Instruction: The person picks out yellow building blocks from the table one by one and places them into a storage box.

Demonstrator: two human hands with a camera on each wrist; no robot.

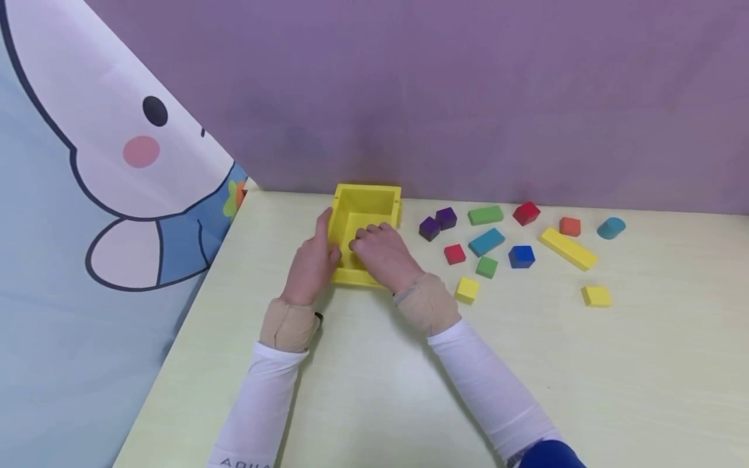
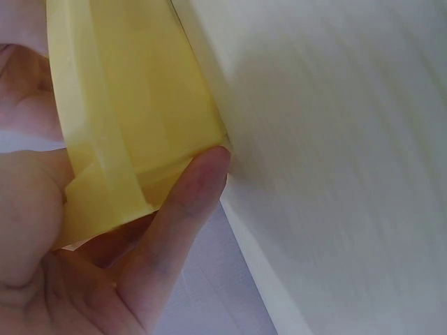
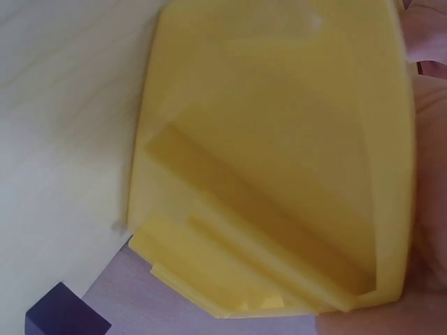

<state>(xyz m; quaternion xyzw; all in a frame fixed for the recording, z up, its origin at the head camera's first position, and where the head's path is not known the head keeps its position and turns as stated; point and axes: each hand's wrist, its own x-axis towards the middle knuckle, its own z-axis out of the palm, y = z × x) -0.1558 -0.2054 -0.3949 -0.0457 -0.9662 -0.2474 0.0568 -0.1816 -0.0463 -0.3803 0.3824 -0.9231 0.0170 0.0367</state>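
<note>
An open-topped yellow plastic box (image 1: 367, 207) stands near the back edge of the table. My left hand (image 1: 310, 268) grips its left wall. In the left wrist view one finger (image 2: 192, 199) lies along the outside of the box's lower edge. My right hand (image 1: 386, 257) reaches over the right wall, its fingers bent down inside the box. I cannot tell whether those fingers hold anything. From the right wrist the box's outer side (image 3: 279, 118) shows, with the hand at the right edge of the view.
Right of the box lie several loose blocks: two purple cubes (image 1: 437, 223), a long yellow block (image 1: 567, 249), a blue cube (image 1: 521, 257), a teal cylinder (image 1: 611, 227) and a yellow cube (image 1: 467, 290) near my right wrist. A purple backdrop (image 1: 468, 104) rises behind the table.
</note>
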